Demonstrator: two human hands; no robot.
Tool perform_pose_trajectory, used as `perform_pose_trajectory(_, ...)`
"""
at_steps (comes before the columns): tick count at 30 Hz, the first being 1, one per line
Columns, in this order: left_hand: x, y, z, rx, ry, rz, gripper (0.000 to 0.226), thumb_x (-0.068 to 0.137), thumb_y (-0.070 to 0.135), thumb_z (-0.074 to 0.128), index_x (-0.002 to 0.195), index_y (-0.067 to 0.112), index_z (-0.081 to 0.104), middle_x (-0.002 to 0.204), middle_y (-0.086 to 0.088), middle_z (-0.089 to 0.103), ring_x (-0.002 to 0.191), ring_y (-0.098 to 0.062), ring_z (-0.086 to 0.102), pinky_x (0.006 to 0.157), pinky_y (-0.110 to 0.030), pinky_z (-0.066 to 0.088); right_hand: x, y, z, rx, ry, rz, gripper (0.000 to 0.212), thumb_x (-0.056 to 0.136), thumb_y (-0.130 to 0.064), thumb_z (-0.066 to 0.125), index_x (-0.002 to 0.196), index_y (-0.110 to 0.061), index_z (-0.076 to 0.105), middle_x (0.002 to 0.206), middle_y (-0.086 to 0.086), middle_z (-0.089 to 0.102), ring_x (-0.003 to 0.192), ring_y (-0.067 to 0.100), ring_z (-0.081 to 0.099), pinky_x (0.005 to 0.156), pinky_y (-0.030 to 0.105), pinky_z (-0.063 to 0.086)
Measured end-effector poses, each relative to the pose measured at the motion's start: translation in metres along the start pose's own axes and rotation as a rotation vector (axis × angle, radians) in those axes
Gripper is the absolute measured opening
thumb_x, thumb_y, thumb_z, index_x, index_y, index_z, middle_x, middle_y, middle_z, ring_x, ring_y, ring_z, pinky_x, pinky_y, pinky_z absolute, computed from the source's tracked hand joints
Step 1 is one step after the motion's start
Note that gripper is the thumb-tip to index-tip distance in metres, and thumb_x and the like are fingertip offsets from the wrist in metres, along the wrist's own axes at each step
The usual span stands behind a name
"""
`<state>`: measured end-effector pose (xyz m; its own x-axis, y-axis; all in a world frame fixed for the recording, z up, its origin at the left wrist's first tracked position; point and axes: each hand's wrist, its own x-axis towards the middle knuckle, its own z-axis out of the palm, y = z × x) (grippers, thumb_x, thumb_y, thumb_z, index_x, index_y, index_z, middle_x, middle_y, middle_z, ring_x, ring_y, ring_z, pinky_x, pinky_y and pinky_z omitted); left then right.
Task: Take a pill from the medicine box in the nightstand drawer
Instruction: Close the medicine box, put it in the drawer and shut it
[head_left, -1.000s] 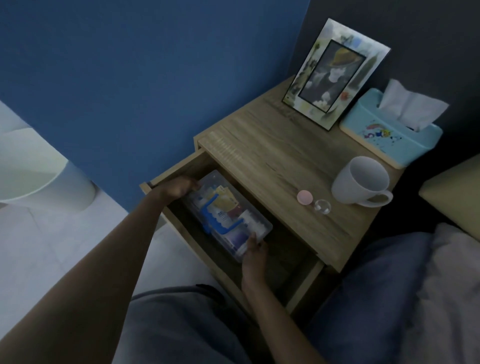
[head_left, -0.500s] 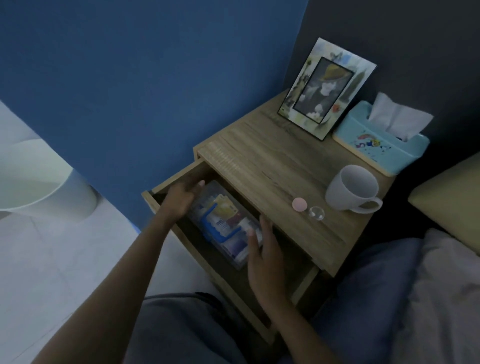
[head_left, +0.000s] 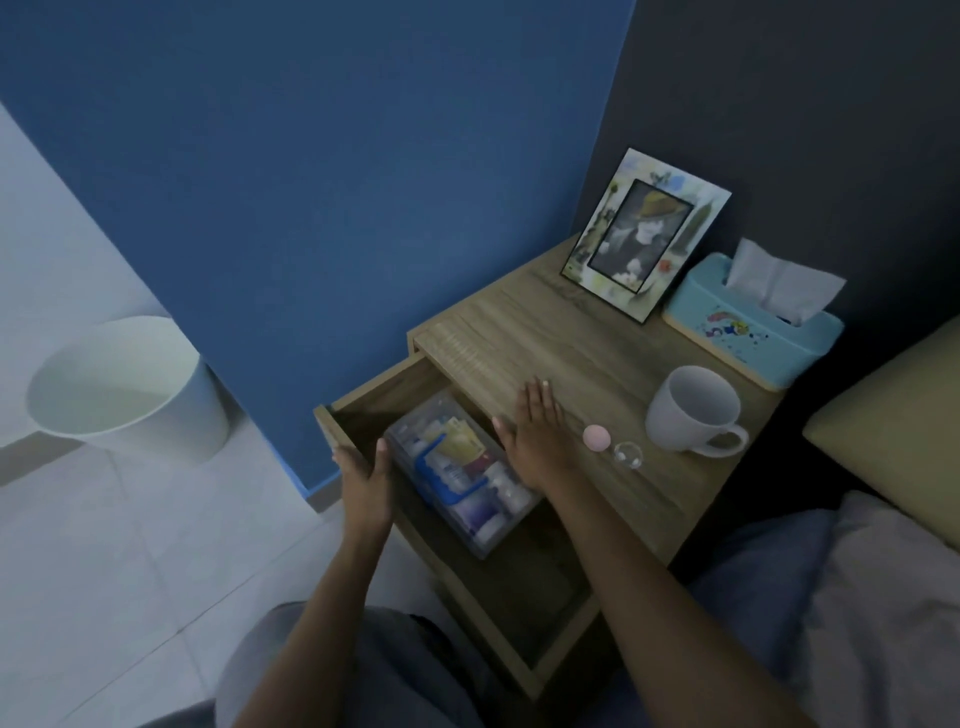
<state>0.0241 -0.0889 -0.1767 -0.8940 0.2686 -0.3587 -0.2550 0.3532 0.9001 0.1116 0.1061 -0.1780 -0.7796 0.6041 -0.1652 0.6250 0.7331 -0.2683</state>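
The wooden nightstand's drawer (head_left: 358, 402) stands pulled out. Inside it lies a clear plastic medicine box (head_left: 462, 470) with a blue handle and small packets and bottles. My left hand (head_left: 366, 480) grips the drawer's front panel near its left end, thumb inside the drawer. My right hand (head_left: 535, 434) lies flat and spread on the nightstand top (head_left: 571, 343), just right of the box, holding nothing. A pink round cap (head_left: 596, 435) and a small clear round piece (head_left: 627, 455) rest on the top beside that hand.
A white mug (head_left: 693, 410), a light blue tissue box (head_left: 753, 322) and a picture frame (head_left: 644, 236) stand on the nightstand. A white bin (head_left: 130, 389) is on the tiled floor at left. Bedding (head_left: 857, 597) lies at right.
Both hands have left the medicine box. My left hand moved to the drawer's front panel and my right hand rose onto the nightstand top. The camera view shifted back.
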Motion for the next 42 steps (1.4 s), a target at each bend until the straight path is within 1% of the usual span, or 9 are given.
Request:
perform_pose_trajectory(4,-0.001,0.002,0.006,-0.089,-0.015,0.028,0.073,0.097,0.043,0.042,0.152,0.015,0.003,0.159,-0.009,0.018,0.143,-0.029,0.024,0.111,-0.040,0.028,0.003,0.009,0.003,0.021,-0.016,-0.026,0.075,0.095,-0.058,0.009,0.152,-0.011,-0.004,0.163,0.008,-0.006,0.150,0.021,-0.009,0.117,0.035,-0.004)
perform_pose_trajectory(10,0.010,0.005,0.034,-0.145,-0.069,0.033,0.072,0.096,0.044,0.043,0.152,0.021,0.003,0.156,-0.010,0.026,0.140,-0.033,0.032,0.109,-0.043,0.032,0.006,0.016,0.007,0.057,-0.027,-0.054,0.084,0.085,-0.065,-0.004,0.151,-0.013,-0.008,0.162,0.005,-0.012,0.148,0.017,-0.014,0.116,0.032,-0.008)
perform_pose_trajectory(13,0.017,0.010,0.048,-0.156,-0.098,0.077,0.059,0.095,0.044,0.043,0.146,0.023,0.022,0.144,-0.002,0.042,0.127,-0.019,0.044,0.095,-0.032,0.039,0.005,0.015,0.008,0.068,-0.006,-0.061,0.085,0.085,-0.065,-0.005,0.151,-0.012,-0.008,0.162,0.006,-0.010,0.149,0.018,-0.012,0.119,0.033,-0.006)
perform_pose_trajectory(16,0.025,0.018,0.063,-0.151,-0.123,0.087,0.048,0.096,0.046,0.042,0.137,0.023,0.034,0.126,0.009,0.045,0.112,-0.009,0.043,0.090,-0.028,0.036,0.005,0.015,0.008,0.084,0.011,-0.064,0.088,0.083,-0.067,-0.009,0.151,-0.011,-0.008,0.162,0.006,-0.010,0.149,0.018,-0.012,0.121,0.035,-0.003)
perform_pose_trajectory(20,0.034,0.024,0.079,-0.141,-0.166,0.108,0.030,0.097,0.045,0.039,0.119,0.025,0.043,0.118,0.011,0.050,0.110,-0.007,0.045,0.089,-0.028,0.033,0.001,0.012,0.007,0.088,-0.007,-0.065,0.080,0.090,-0.064,0.000,0.152,-0.013,-0.010,0.162,0.004,-0.015,0.148,0.017,-0.016,0.122,0.037,-0.003)
perform_pose_trajectory(23,0.041,0.029,0.090,-0.114,-0.176,0.125,0.025,0.098,0.043,0.037,0.114,0.024,0.044,0.113,0.011,0.052,0.108,-0.007,0.046,0.088,-0.027,0.032,0.000,0.010,0.005,0.067,0.005,-0.056,0.074,0.097,-0.057,0.012,0.153,-0.011,-0.006,0.162,0.004,-0.012,0.149,0.017,-0.014,0.123,0.037,-0.002)
perform_pose_trajectory(28,0.048,0.033,0.106,-0.110,-0.197,0.148,0.040,0.100,0.040,0.035,0.130,0.015,0.042,0.134,-0.003,0.051,0.124,-0.017,0.045,0.098,-0.028,0.032,0.001,0.009,0.007,0.021,0.044,-0.058,0.074,0.097,-0.056,0.014,0.153,-0.011,-0.006,0.163,0.005,-0.011,0.149,0.018,-0.013,0.120,0.033,-0.007)
perform_pose_trajectory(31,0.051,0.034,0.113,-0.114,-0.207,0.143,0.047,0.100,0.041,0.030,0.137,0.012,0.037,0.143,-0.007,0.046,0.134,-0.024,0.040,0.101,-0.028,0.028,0.001,0.010,0.011,0.035,0.058,-0.047,0.078,0.094,-0.060,0.009,0.153,-0.011,-0.004,0.163,0.004,-0.009,0.150,0.017,-0.012,0.121,0.034,-0.004)
perform_pose_trajectory(42,0.053,0.037,0.120,-0.102,-0.275,0.116,0.062,0.099,0.047,0.028,0.150,0.014,0.017,0.155,-0.005,0.030,0.143,-0.025,0.027,0.100,-0.024,0.020,0.002,0.011,0.017,0.039,0.066,-0.036,0.090,0.082,-0.069,-0.008,0.153,-0.014,-0.006,0.163,0.003,-0.010,0.149,0.017,-0.014,0.121,0.037,-0.004)
